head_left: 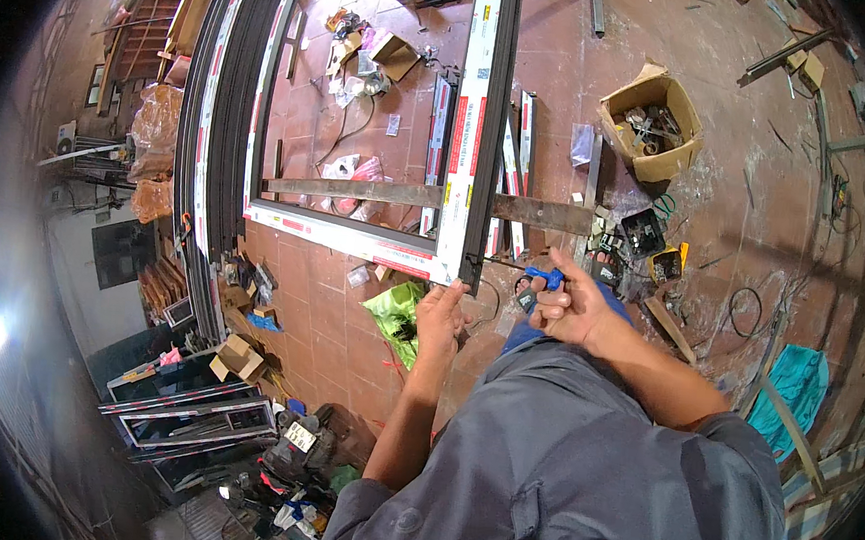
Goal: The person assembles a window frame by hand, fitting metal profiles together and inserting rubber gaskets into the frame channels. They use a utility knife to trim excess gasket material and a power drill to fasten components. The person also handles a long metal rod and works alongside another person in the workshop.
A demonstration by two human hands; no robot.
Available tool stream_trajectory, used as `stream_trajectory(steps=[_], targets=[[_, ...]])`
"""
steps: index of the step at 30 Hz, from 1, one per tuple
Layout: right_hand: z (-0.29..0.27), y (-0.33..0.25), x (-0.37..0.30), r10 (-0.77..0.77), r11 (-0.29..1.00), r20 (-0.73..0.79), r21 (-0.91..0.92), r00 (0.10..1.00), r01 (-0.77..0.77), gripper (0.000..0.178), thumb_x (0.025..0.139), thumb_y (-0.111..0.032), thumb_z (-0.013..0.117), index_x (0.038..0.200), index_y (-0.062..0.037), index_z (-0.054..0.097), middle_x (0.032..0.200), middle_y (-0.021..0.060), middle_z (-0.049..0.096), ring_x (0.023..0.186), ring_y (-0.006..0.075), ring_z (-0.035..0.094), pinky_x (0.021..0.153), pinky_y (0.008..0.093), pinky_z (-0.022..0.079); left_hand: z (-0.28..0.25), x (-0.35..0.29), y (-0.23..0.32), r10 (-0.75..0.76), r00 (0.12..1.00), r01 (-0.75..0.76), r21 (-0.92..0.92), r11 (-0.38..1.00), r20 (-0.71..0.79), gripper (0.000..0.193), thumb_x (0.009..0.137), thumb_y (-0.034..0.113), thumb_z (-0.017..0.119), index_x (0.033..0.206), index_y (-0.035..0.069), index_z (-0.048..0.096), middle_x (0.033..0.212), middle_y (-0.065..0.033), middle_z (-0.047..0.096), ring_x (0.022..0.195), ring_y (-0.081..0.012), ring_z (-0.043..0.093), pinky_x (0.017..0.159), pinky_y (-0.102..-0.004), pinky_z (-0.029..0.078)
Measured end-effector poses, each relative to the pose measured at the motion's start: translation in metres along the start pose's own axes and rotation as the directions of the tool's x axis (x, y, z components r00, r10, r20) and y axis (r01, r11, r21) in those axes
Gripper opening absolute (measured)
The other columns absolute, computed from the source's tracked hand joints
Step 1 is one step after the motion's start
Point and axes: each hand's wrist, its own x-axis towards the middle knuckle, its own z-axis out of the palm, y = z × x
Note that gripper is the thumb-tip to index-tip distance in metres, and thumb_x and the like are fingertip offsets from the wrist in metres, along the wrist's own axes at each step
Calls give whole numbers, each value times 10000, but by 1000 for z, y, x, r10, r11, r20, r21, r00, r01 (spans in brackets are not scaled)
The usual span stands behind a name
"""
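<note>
Head view, centre: left hand (439, 321), fingers bent, grip unclear, seemingly steadies the white-taped frame (467, 172) at its lower corner; right hand (580, 312), fingers wrapped around a blue-handled tool (550, 277), aims there.

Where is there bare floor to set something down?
Left of the green bag and below the white-and-black frame, a patch of floor looks bare; more lies beyond the large cardboard box. It is crowded around the black container.
</note>
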Motion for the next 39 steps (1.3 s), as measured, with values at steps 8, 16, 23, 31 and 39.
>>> stream_trajectory(steps=[8, 16, 23, 31, 39], targets=[[14, 30, 4, -58, 987, -18, 152, 998, 60, 515, 969, -561, 634, 864, -58, 662, 590, -19, 519, 525, 157, 487, 726, 361, 508, -18, -1, -43, 33, 995, 7, 390, 921, -96, 377, 1028, 390, 648, 957, 24, 705, 564, 28, 494, 434, -83, 413, 469, -284, 442], [18, 43, 12, -631, 705, -269, -590, 728, 393, 332, 1035, -497, 581, 984, -172, 617, 642, -19, 500, 496, 95, 445, 570, 310, 461, 2, -4, -45, -125, 974, 137, -53, 989, 189, 438, 973, 470, 709, 1019, 35, 703, 607, 47, 506, 523, -80, 452, 622, -298, 500], [-20, 13, -10, -463, -414, 538, -834, 704, 365, 536, 1027, -424, 551, 1350, 1, 595, 1125, 211, 652, 988, 316, 655, 869, 403, 521, 16, -8, -32, -187, 982, 185, -157, 970, 6, 351, 981, 400, 717, 969, 50, 688, 636, 33, 550, 491, -81, 437, 605, -316, 469], [-4, 1, -16, -486, -336, 492, -868, 722, 365, 446, 1095, -334, 480, 1410, -26, 544, 866, 127, 712, 720, 235, 700, 686, 349, 558, 3, 16, -48, -152, 972, 190, -221, 957, 178, 290, 1024, 289, 669, 898, 28, 681, 558, 14, 482, 453, -93, 407, 564, -306, 456], [10, 4, -17, -540, 196, 282, -874, 793, 444, 372, 1107, -274, 467, 1393, -49, 539, 906, 92, 697, 745, 167, 696, 669, 285, 561, -3, 22, -39, -160, 955, 206, -172, 963, 248, 310, 1029, 282, 659, 932, -10, 702, 552, 34, 460, 445, -92, 383, 559, -307, 447]])
